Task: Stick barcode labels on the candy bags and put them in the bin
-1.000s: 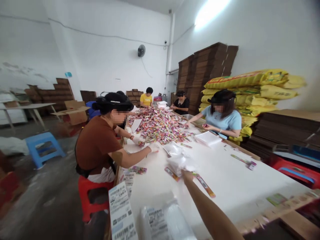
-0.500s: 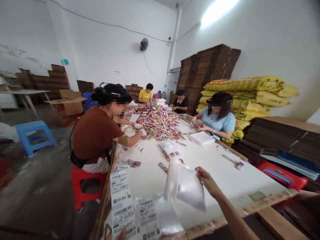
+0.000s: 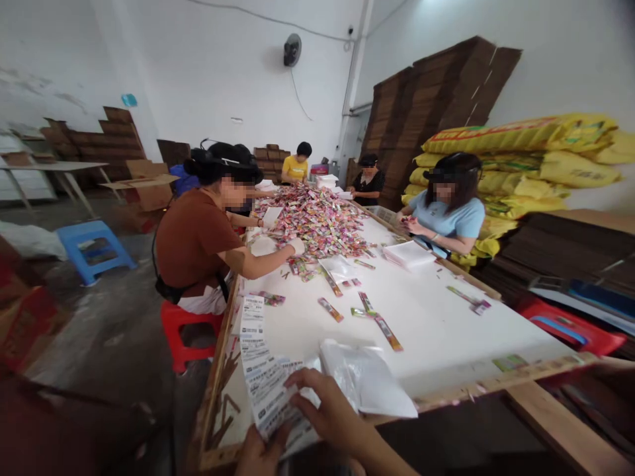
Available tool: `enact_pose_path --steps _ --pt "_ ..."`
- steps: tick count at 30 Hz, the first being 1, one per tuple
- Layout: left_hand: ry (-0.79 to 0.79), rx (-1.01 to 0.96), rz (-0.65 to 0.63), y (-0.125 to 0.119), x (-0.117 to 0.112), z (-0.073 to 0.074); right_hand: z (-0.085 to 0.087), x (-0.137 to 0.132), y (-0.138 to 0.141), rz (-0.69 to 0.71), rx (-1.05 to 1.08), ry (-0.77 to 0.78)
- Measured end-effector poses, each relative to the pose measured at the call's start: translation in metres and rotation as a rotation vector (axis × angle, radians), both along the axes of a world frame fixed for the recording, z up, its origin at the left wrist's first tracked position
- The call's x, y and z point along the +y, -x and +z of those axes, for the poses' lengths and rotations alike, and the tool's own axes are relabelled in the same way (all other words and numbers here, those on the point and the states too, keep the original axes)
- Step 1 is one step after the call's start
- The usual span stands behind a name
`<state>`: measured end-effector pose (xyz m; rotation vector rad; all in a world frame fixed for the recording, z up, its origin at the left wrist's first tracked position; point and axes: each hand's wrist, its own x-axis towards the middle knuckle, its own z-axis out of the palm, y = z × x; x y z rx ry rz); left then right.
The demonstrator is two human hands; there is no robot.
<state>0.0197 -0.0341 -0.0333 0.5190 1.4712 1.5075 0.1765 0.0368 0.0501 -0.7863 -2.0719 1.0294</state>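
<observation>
At the bottom of the frame, left of centre, the left hand [image 3: 260, 456] has its fingers pinched about the near end of a printed label strip [image 3: 255, 370]. Just right of it, the right hand [image 3: 332, 410] brings curled fingertips to the strip's right edge; whether they grip a label or only touch it, I cannot tell. The strip runs from there up the lower-left part of the worktop [image 3: 446, 350], close beside its left border.

An uneven pull by the two hands could crease or tear the strip, and if the labels are sticky-backed, one might cling to a fingertip or fold onto itself.

Right of the hands, at lower centre, a clear plastic bag [image 3: 367, 380] lies with its lower right corner over the wooden edge [image 3: 476, 390]. It looks slick, so a brush from the right forearm might send it off the near side.

Further up, loose coloured packets [image 3: 388, 332] lie scattered around mid-frame, below a large packet heap [image 3: 322, 221]. A co-worker in brown [image 3: 193, 244] reaches into it from the left with a gloved hand [image 3: 296, 246]; packets knocked loose there could slide toward the near end.
</observation>
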Motion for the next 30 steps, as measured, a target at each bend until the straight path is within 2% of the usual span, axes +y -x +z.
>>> enact_pose_path --steps 3,5,7,9,11,13,14,16,17,20,22,23,25,27,28,30 --pt "0.008 -0.340 -0.049 0.002 -0.004 0.027 -0.008 -0.018 0.010 -0.054 0.005 -0.093" --pt "-0.001 -0.550 -0.082 0.003 -0.004 0.045 -0.012 -0.027 0.011 0.026 -0.056 -0.174" --pt "0.043 -0.617 -0.072 0.005 0.000 0.053 -0.007 -0.035 0.009 0.097 -0.103 -0.237" --pt "0.100 -0.592 0.011 0.009 0.006 0.050 0.008 -0.037 -0.001 0.115 -0.050 -0.233" --pt "0.097 -0.523 0.169 0.018 0.012 0.037 0.026 -0.024 -0.020 0.051 0.112 -0.158" --pt "0.061 -0.447 0.307 0.029 0.016 0.022 0.034 0.005 -0.045 -0.148 0.314 -0.085" --pt "0.043 -0.415 0.346 0.035 0.017 0.017 0.031 0.023 -0.058 -0.294 0.362 -0.062" --pt "0.019 -0.374 0.349 0.042 0.016 0.011 0.013 0.059 -0.079 -0.555 0.277 -0.027" --pt "0.018 -0.360 0.332 0.044 0.015 0.010 -0.001 0.074 -0.085 -0.616 0.175 -0.004" --pt "0.068 -0.347 0.246 0.039 0.011 0.012 -0.052 0.093 -0.089 -0.686 -0.104 -0.038" --pt "0.114 -0.324 0.192 0.032 0.008 0.013 -0.079 0.084 -0.086 -0.667 -0.297 -0.180" --pt "0.130 -0.311 0.172 0.030 0.007 0.012 -0.089 0.076 -0.086 -0.614 -0.407 -0.262" --pt "0.150 -0.290 0.158 0.028 0.005 0.009 -0.101 0.061 -0.086 -0.447 -0.570 -0.380" --pt "0.180 -0.292 0.141 0.032 0.006 0.004 -0.105 0.057 -0.088 -0.331 -0.637 -0.422" --pt "0.206 -0.293 0.129 0.035 0.008 0.002 -0.104 0.063 -0.088 -0.334 -0.635 -0.406" --pt "0.263 -0.289 0.110 0.044 0.012 0.000 -0.100 0.092 -0.085 -0.451 -0.569 -0.245"
